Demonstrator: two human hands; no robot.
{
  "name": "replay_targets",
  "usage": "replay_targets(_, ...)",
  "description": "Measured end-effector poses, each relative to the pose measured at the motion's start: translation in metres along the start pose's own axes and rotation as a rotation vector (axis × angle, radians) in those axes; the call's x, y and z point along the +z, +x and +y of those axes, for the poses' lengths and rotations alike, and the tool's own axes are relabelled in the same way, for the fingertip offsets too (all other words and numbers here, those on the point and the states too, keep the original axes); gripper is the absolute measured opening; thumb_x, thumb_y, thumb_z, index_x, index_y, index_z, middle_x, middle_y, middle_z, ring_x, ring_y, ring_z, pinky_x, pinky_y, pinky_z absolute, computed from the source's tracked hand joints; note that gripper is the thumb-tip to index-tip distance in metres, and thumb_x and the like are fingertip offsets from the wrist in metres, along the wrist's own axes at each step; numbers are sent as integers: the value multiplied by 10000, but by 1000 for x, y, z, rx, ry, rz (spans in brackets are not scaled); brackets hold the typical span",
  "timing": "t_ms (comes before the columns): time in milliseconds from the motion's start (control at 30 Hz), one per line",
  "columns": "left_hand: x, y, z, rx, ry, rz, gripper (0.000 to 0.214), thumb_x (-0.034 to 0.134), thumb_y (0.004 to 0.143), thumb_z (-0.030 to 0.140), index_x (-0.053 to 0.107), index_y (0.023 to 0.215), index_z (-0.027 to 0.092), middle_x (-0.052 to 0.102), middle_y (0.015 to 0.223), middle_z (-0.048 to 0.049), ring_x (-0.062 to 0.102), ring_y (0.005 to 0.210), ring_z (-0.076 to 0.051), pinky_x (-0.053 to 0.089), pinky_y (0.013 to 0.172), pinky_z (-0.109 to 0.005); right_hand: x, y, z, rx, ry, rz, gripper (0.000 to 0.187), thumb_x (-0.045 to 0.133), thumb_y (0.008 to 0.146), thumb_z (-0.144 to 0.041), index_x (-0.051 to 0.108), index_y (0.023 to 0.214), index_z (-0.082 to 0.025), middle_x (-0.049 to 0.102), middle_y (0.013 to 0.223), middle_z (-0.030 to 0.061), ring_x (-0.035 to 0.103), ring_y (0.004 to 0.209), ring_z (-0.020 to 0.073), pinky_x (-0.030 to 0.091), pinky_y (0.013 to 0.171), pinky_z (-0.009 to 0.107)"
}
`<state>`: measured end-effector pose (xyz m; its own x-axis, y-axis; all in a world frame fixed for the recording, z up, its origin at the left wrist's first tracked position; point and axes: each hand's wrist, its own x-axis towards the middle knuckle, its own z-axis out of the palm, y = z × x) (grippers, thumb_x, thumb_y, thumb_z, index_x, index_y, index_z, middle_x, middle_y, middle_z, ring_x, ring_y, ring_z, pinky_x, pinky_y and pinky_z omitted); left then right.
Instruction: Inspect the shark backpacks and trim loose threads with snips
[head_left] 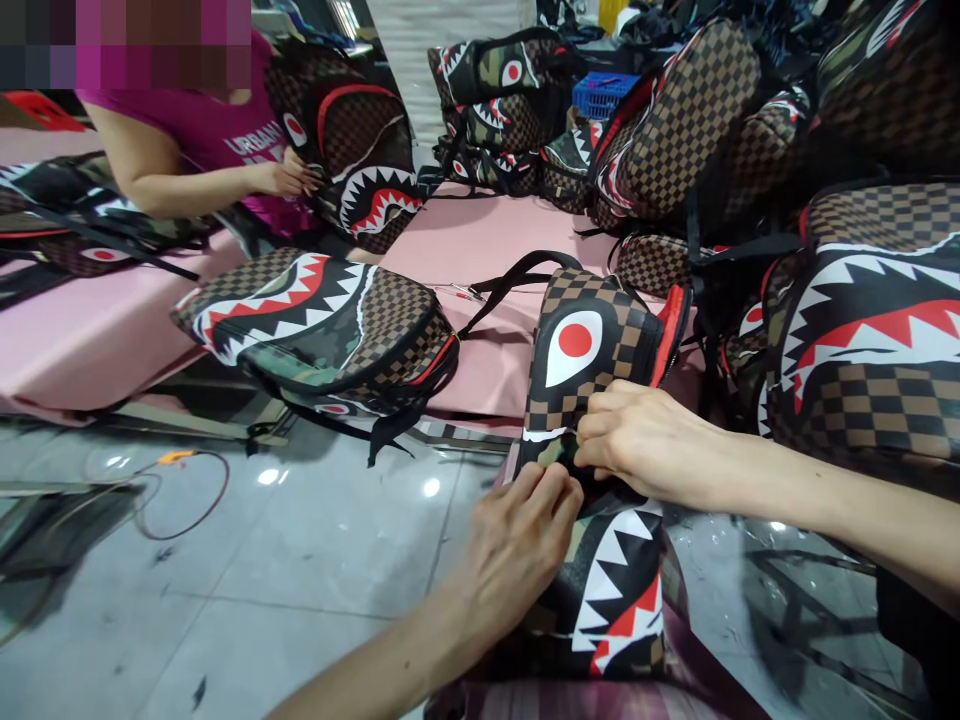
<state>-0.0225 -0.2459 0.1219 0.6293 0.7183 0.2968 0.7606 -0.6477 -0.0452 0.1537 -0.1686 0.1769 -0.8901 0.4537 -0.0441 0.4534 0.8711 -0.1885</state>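
Observation:
A brown checkered backpack [592, 350] with a shark-mouth print and a red-and-white eye stands on my lap in the lower middle. My left hand [517, 545] is closed, pinching the backpack's camouflage front panel from below. My right hand [637, 440] is closed too, gripping the same panel just above and to the right. The two hands almost touch. What lies under the fingertips is hidden.
A second shark backpack [322, 325] lies at the edge of a pink table [90, 330]. Across it a person in a magenta shirt [217, 130] handles another backpack [367, 170]. Several backpacks are piled at the right [870, 330] and back. A cord [187, 490] lies on the grey tiled floor.

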Motion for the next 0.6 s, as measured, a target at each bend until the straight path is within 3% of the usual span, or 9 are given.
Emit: replay_targets(600,-4,1,-6,-11,-71,-20,160,451,824,44,522,904,162,558,806,-19,521,692,-158,359,471,-259,-1,14,7,-75,45,-98,154,533,803,-139,643,701,-174,630,744,51,506,773,174,310,714,316)
